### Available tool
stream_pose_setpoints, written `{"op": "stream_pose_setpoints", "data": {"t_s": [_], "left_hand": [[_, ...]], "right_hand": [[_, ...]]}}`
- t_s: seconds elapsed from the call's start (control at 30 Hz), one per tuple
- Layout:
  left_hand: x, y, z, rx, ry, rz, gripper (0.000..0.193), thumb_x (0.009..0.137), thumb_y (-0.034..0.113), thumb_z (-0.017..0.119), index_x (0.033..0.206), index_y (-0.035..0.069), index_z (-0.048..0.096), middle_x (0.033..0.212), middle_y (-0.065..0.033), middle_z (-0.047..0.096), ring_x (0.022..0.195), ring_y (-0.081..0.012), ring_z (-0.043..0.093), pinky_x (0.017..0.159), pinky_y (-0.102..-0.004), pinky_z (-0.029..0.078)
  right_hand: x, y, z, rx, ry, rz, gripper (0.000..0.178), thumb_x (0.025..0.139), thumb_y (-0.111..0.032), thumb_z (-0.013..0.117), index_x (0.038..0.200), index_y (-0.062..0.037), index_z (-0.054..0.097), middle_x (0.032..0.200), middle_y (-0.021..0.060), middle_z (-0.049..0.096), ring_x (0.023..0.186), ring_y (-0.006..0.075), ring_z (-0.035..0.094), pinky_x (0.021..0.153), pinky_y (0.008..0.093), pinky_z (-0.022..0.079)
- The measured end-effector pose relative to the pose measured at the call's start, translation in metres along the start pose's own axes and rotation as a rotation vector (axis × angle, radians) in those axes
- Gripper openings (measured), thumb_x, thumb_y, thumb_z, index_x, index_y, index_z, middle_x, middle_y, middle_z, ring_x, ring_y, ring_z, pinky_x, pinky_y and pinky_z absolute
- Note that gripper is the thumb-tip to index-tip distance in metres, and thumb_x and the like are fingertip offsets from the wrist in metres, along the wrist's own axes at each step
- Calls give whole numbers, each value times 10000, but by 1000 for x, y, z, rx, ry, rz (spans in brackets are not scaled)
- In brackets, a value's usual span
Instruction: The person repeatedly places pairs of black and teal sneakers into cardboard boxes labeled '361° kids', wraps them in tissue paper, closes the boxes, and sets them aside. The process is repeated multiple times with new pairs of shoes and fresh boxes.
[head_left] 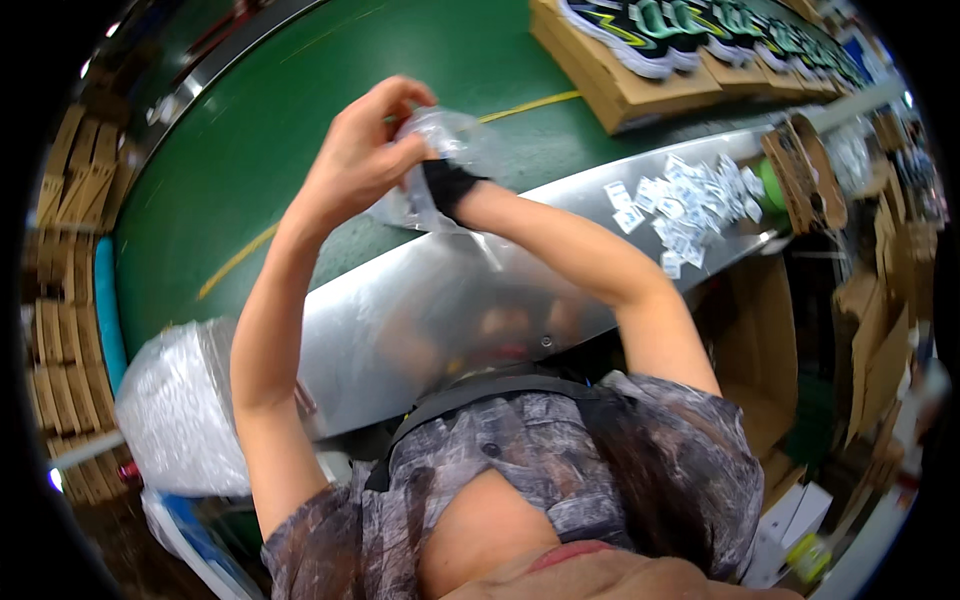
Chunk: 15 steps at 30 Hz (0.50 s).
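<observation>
Over the far edge of a shiny metal shelf (400,320), a clear plastic bag (450,130) hangs between my two hands. My left hand (375,150) has its fingers curled on the bag's upper left side. My right hand (452,185) reaches into or behind the bag from the right. Something black wraps it at the wrist; whether it is a glove or another dark thing I cannot tell. The plastic and blur hide the right fingers. To the right on the shelf lies a loose pile of small white packets (690,210).
Beyond the shelf runs a green surface (480,60) with a yellow line. Several black, white and green sneakers (640,35) stand on cardboard boxes (600,75) there. A stack of clear plastic bags (185,410) lies left. An open cardboard carton (755,350) stands below the shelf, right.
</observation>
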<state>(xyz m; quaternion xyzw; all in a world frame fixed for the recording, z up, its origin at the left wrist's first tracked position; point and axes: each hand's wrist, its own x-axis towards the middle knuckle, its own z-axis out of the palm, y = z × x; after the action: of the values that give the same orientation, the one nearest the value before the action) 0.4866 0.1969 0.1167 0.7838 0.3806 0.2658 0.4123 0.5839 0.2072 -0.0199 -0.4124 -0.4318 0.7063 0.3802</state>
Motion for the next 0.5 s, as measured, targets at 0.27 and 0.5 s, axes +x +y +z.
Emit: {"op": "stream_pose_setpoints", "data": {"t_s": [0.27, 0.5], "left_hand": [[0, 7, 15, -67, -46, -49, 360, 708, -43, 447, 1066, -7, 463, 812, -37, 469, 634, -77, 505, 462, -206, 451], [7, 14, 8, -55, 31, -38, 284, 736, -7, 477, 1019, -22, 497, 763, -26, 462, 559, -63, 493, 439, -207, 440]], "right_hand": [[7, 12, 5, -314, -110, -248, 218, 836, -197, 426, 955, -64, 551, 870, 105, 576, 835, 229, 552, 744, 307, 423], [-40, -19, -15, -251, -107, -417, 224, 828, -239, 453, 906, -67, 574, 763, 108, 583, 752, 199, 559, 704, 285, 421]]}}
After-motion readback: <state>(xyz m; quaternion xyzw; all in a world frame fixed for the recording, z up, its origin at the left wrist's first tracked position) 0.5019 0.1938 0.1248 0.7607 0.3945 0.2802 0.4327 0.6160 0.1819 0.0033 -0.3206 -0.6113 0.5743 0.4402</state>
